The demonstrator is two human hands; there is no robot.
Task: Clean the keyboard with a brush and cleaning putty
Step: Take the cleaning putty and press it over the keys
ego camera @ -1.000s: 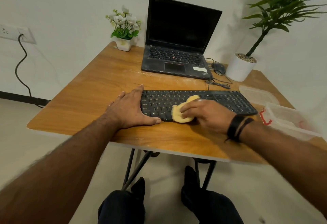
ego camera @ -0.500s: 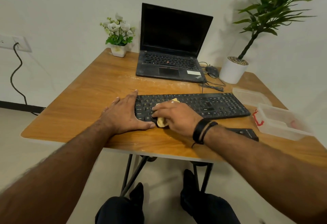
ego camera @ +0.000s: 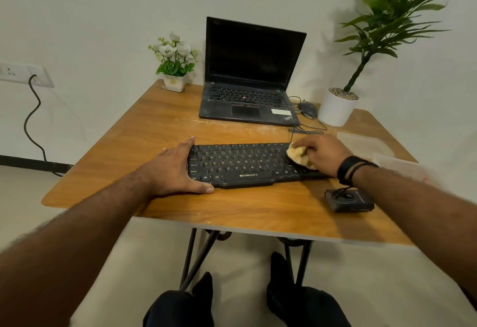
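Observation:
A black keyboard (ego camera: 242, 164) lies across the middle of the wooden table (ego camera: 160, 130). My left hand (ego camera: 173, 169) lies flat on the table against the keyboard's left end, fingers straight, thumb along the front edge. My right hand (ego camera: 320, 153) covers the keyboard's right part and grips a lump of yellow cleaning putty (ego camera: 296, 155), pressing it onto the keys. The right end of the keyboard is hidden under that hand. No brush is in view.
An open black laptop (ego camera: 247, 89) stands at the back, a mouse (ego camera: 307, 109) and cable beside it. A flower pot (ego camera: 175, 83) is back left, a white plant pot (ego camera: 336, 108) back right. Clear plastic containers (ego camera: 366, 143) lie at the right edge; a small black device (ego camera: 348, 200) sits near front right.
My right hand has slid the putty from the keyboard's left part to its right part. The left hand stays at the left end. The camera view has shifted.

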